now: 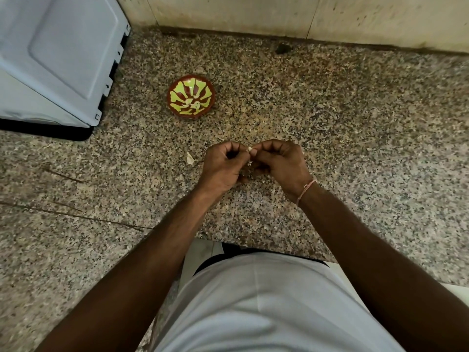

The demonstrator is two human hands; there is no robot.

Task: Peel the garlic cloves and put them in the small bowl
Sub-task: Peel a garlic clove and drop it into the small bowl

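Note:
A small red-brown bowl [191, 96] with a yellow-green pattern stands on the speckled stone counter [330, 118], and a few pale garlic cloves lie in its bottom. In front of it my left hand [223, 166] and my right hand [280, 163] meet above the counter. Both pinch one small white garlic clove [250, 149] between curled fingertips. Most of the clove is hidden by the fingers. A scrap of pale garlic skin [189, 158] lies on the counter just left of my left hand.
A light grey appliance [55, 59] fills the back left corner of the counter. A tiled wall [304, 13] runs along the back. The counter's front edge lies close to my body, near my white shirt [266, 308].

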